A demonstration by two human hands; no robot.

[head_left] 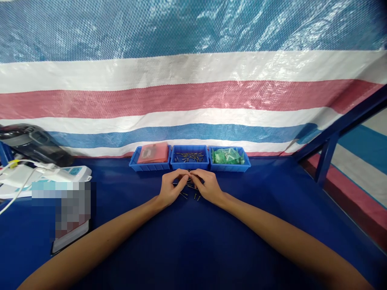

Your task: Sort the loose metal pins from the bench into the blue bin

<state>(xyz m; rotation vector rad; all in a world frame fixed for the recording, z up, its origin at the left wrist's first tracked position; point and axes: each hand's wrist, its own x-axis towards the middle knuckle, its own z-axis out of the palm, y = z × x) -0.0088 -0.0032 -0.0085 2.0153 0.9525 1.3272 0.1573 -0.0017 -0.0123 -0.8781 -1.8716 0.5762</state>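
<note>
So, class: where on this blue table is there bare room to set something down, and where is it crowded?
Bare cloth lies right of the right hand, out to the blue frame post, and near the viewer between the forearms. Crowded: the scattered screws under the left hand, the three blue bins behind, and the white power strip far left.

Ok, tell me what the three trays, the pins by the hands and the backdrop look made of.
Trays: likely moulded plastic, uniform matte blue walls.
Pins: probably metal, thin, dark, faintly glinting; too small to be sure.
Backdrop: woven plastic tarpaulin, visible weave, glossy wrinkles, in blue, white and red stripes.
</note>
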